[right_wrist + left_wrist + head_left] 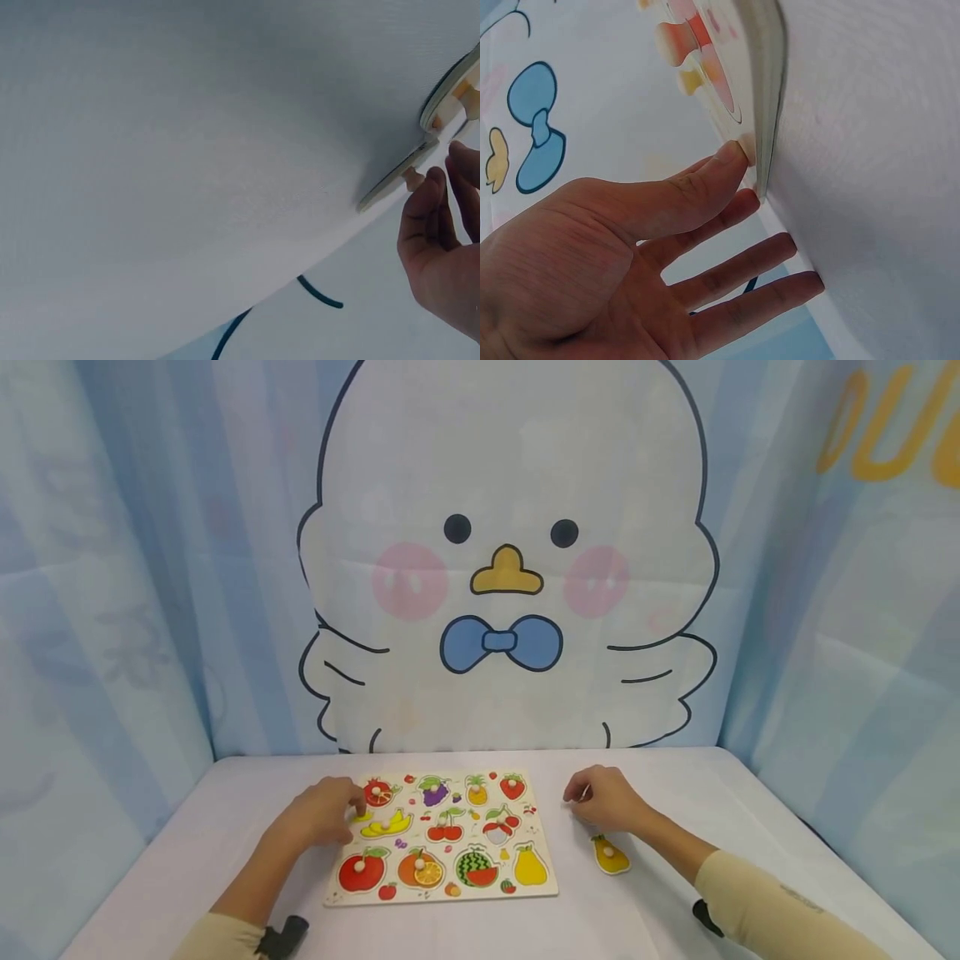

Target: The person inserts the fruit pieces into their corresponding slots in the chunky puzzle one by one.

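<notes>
A wooden fruit puzzle board (450, 814) lies flat on the table. My left hand (327, 810) is at its left edge. In the left wrist view my thumb touches the board's edge (767, 90), with the other fingers (757, 304) stretched out toward the tabletop. To the board's right, my right hand (609, 799) has its fingers bent. The right wrist view shows a flat knobbed piece (386, 193) lying by its fingertips, the knob outside them. In the head view the hand hides that piece. A yellow pear piece (612, 860) rests nearer me, knob up.
The white tablecloth (442, 935) covers the table. Light blue curtains stand at both sides, and a cartoon bird backdrop (510, 710) hangs behind the far edge. Several knobbed pieces, such as the apple (360, 875) and watermelon (474, 862), sit in the board.
</notes>
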Demonstrator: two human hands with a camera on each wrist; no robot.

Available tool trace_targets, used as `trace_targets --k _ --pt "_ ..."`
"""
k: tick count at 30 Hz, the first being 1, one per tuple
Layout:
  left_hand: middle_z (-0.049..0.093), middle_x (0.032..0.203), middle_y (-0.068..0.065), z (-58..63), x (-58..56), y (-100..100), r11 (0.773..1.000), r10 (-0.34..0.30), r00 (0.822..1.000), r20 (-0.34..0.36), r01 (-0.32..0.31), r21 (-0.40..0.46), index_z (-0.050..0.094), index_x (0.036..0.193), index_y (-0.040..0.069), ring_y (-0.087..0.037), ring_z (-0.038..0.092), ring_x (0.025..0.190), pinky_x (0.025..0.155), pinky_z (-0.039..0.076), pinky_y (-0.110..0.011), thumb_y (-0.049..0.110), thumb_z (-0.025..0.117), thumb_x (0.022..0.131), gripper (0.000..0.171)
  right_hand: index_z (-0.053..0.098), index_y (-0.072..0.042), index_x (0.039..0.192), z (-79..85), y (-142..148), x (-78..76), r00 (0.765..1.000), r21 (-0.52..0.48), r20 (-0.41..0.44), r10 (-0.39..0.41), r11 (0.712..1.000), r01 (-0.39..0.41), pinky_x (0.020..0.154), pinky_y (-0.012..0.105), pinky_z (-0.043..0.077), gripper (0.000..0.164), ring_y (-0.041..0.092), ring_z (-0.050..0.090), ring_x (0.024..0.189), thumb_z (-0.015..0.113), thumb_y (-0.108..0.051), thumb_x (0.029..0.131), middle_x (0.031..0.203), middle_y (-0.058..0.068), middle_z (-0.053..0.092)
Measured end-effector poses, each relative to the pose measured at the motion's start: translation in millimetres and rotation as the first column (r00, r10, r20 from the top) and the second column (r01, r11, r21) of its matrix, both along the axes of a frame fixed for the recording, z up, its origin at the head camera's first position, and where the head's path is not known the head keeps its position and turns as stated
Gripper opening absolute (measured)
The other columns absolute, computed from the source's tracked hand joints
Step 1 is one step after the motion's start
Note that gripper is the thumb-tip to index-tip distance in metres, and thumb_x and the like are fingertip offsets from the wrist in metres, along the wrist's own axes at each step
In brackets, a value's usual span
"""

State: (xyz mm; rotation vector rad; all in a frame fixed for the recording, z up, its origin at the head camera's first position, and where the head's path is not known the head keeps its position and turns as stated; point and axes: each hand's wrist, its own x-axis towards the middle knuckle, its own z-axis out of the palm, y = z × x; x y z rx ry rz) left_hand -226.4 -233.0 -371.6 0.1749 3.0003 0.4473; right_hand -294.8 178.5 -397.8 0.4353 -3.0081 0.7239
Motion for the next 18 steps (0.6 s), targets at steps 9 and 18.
trace_targets --k 9,18 --pt "0.063 0.106 -0.005 -3.9 -2.6 -1 1.000 0.002 1.000 -0.006 -0.002 0.000 0.068 0.093 0.014 -0.023 0.053 0.093 0.084 0.052 -0.046 0.008 0.084 0.069 0.029 0.069 -0.016 0.087 -1.2 12 -1.4 0.999 -0.006 0.020 -0.047 0.999 0.047 0.063 0.025 0.051 0.014 0.017 0.052 0.069 0.075 -0.006 0.079 0.078 -0.002 0.058" --pt "0.063 0.106 -0.005 -3.3 -2.5 -2 1.000 -0.006 1.000 -0.009 0.006 0.000 0.068 0.093 0.014 -0.023 0.053 0.092 0.084 0.052 -0.046 0.008 0.084 0.069 0.029 0.069 -0.015 0.086 -0.7 25 -2.4 0.995 0.012 0.066 -0.068 0.998 0.067 0.064 0.025 0.053 0.013 0.016 0.053 0.071 0.074 -0.005 0.079 0.078 -0.002 0.060"
